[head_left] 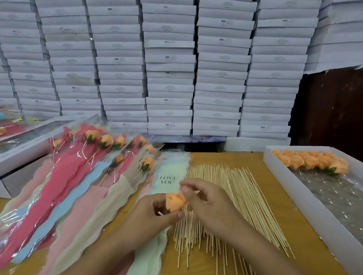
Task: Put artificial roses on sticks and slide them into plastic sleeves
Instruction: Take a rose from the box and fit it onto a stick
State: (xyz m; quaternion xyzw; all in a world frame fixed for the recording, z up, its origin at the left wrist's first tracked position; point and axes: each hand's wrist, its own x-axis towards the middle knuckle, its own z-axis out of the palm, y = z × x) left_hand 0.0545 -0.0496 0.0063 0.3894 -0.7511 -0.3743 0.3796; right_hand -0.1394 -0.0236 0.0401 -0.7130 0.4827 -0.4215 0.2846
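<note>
Rose [175, 201] pinched by left hand [153, 216], right hand [207, 202] fingers curled, held thing unclear

I see even, bright, diffuse light with only soft shadow under my right hand [207, 202]. Glare streaks the plastic sleeves [76, 174] left of my left hand [153, 216]. Stacked boxes [170, 65] beyond bow outward from wide-angle distortion; edges look soft.

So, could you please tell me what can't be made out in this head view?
- Stick in the rose: hidden by the left hand and right hand.
- Small print on the stacked white boxes: too small.
- Tray of roses: cut off by the right edge.
</note>
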